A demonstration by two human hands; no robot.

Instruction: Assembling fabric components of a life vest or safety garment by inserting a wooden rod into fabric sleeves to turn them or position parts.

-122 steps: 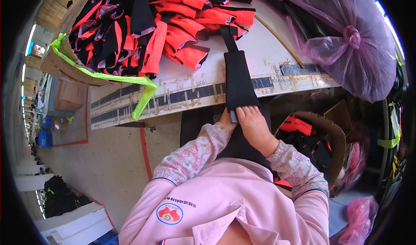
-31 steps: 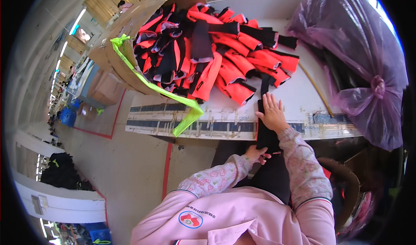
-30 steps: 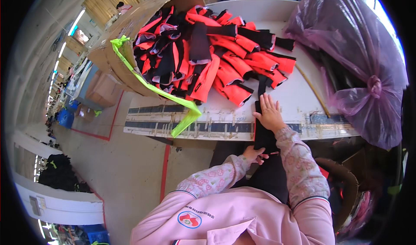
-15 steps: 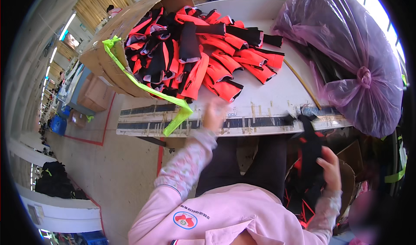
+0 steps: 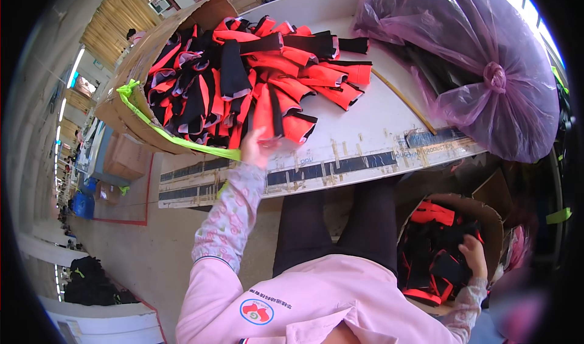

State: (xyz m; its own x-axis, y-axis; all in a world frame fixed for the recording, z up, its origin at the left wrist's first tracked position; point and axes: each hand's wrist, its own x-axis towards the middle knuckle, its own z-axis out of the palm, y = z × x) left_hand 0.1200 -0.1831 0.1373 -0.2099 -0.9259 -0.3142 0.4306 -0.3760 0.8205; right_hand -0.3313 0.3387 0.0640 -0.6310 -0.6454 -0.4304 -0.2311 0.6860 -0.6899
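Observation:
On the table lies a heap of red and black tube-shaped fabric pieces [image 5: 231,70], spilling from a tipped cardboard box [image 5: 137,109]. My left hand [image 5: 254,150] is at the heap's near edge, fingers closed at the end of a red piece with a black stripe [image 5: 266,109]; a little blur softens the fingertips. Low on the right, my right hand [image 5: 474,256] hovers at the edge of an open carton [image 5: 494,222]. Its fingers are apart and hold nothing. Similar red and black pieces [image 5: 435,259] lie loosely inside that carton.
A tied purple plastic bag [image 5: 450,45] bulges over the table's right side. Beside it lies a thin wooden stick [image 5: 404,102]. Bright yellow-green tape [image 5: 176,138] hangs along the tipped box's rim. Worn tape strips line the table's front edge [image 5: 328,176].
My right hand has let go of a black and red piece above the carton. My left hand has reached up to the heap. The view has shifted slightly.

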